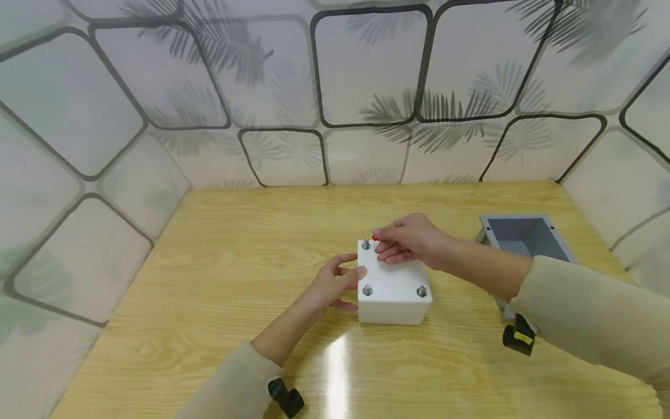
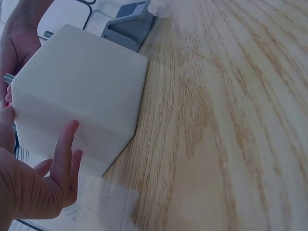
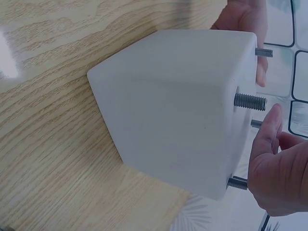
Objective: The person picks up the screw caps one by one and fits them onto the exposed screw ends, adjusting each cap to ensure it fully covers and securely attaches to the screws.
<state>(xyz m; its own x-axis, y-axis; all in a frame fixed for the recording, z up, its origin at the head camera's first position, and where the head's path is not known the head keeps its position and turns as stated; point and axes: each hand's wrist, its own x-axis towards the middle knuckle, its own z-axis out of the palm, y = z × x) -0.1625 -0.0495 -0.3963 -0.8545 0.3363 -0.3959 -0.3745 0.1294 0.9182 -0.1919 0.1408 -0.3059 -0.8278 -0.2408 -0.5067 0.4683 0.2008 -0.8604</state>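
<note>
A white block (image 1: pixel 395 311) sits on the wooden table, with metal threaded studs (image 3: pixel 250 102) standing out of its top face near the corners. My left hand (image 1: pixel 335 285) is against the block's left side, thumb on the top edge; one finger lies nearly straight along the side in the left wrist view. Over the top face, by the back left stud (image 1: pixel 366 244), my right hand (image 1: pixel 408 240) pinches a small red piece (image 1: pixel 374 238) between thumb and forefinger. Most of that piece is hidden by the fingertips. The other fingers of this hand hang over the block's top.
To the right stands a grey open-topped bin (image 1: pixel 528 233), partly behind the right sleeve (image 1: pixel 581 314). The wooden table (image 1: pixel 251 244) meets patterned wall panels (image 1: pixel 371 70) at the back and sides. Each wrist carries a small black device (image 1: pixel 285 398).
</note>
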